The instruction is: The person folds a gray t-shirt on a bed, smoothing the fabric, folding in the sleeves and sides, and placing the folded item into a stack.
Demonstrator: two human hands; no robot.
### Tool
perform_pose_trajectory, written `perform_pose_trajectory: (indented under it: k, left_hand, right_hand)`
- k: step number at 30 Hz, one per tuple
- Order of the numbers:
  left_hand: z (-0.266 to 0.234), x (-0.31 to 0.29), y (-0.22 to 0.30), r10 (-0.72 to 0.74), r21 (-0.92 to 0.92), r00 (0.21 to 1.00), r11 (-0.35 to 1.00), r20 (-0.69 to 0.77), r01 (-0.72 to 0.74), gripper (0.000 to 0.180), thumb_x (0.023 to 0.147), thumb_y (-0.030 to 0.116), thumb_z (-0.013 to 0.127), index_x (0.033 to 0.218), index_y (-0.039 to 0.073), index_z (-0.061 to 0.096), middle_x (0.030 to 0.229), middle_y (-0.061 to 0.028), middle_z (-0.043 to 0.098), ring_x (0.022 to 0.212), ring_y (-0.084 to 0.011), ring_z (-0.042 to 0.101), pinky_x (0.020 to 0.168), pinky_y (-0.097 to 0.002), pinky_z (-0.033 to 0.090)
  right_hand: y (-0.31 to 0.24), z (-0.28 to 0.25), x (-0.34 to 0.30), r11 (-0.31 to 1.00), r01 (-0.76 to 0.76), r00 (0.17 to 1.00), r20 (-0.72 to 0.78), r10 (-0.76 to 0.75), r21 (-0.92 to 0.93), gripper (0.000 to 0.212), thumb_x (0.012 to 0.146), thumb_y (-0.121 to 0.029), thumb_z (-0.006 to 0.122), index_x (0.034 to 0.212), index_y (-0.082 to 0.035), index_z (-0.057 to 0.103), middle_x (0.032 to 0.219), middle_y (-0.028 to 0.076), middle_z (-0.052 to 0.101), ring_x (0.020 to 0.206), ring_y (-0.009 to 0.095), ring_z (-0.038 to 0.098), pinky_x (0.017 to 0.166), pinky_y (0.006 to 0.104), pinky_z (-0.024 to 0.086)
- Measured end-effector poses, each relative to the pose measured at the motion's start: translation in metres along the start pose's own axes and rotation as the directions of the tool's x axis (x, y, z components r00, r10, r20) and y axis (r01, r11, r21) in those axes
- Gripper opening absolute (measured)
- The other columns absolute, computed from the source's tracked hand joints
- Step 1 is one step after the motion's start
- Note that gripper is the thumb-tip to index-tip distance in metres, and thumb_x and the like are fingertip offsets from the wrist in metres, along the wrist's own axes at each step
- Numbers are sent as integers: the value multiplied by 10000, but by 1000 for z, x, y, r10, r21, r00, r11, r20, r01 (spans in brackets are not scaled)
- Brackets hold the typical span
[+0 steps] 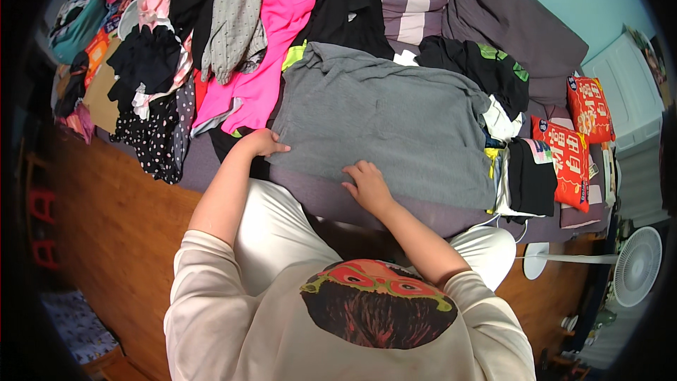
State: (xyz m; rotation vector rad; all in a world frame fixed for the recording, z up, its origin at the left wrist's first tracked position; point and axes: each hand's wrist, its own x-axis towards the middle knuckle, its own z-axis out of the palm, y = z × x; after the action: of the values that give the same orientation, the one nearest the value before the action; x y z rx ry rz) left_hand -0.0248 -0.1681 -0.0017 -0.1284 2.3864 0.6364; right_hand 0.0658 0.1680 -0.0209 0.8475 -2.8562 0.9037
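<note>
A grey shirt lies spread out on the sofa in front of me, with some wrinkles across it. My left hand is at its near left corner, thumb on top of the cloth and the other fingers curled at the edge, partly hidden. Along the near edge, my right hand rests on the fabric with its fingers apart, holding nothing. Bright pink clothing lies beyond the shirt's left side. Close to its right end sits a folded black garment on white cloth.
Heaped clothes, including a polka-dot piece, cover the sofa's left. Red printed cushions stand at the right, near a white fan. A black garment with green patches lies behind the shirt, before the grey sofa cushions.
</note>
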Motion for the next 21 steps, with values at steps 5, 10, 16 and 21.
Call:
perform_pose_trajectory:
  k: [5,10,16,21]
  left_hand:
    - [-14,-16,-8,30,-143,997,989,-71,-40,516,788,477,816,697,47,546,657,-19,541,647,-146,493,660,-317,436]
    - [-14,-42,-19,133,-279,983,956,124,-94,517,831,465,795,642,103,477,637,49,408,642,-100,415,608,-303,371]
    - [-6,-31,-24,47,-57,983,998,178,-38,498,879,431,757,682,91,451,623,13,454,587,-111,512,596,-316,389]
    - [-4,-21,-24,44,-48,996,998,76,-41,473,917,417,718,747,40,490,656,-33,538,566,-135,596,612,-348,440]
  right_hand:
    - [3,-1,-1,1000,17,1000,-3,-17,13,325,823,-162,750,1129,-109,653,1020,106,579,1011,328,571,870,438,477]
    - [0,-5,-1,999,16,999,33,-18,39,320,830,-152,744,1134,-113,652,1024,108,585,1015,328,577,874,440,481]
    - [5,-4,0,997,45,996,70,-49,69,324,830,-159,746,1134,-108,647,1033,110,598,1020,332,581,877,436,491]
    - [10,-19,-11,999,35,997,65,-36,19,315,817,-192,760,1097,-105,645,1024,123,614,978,352,601,860,446,498]
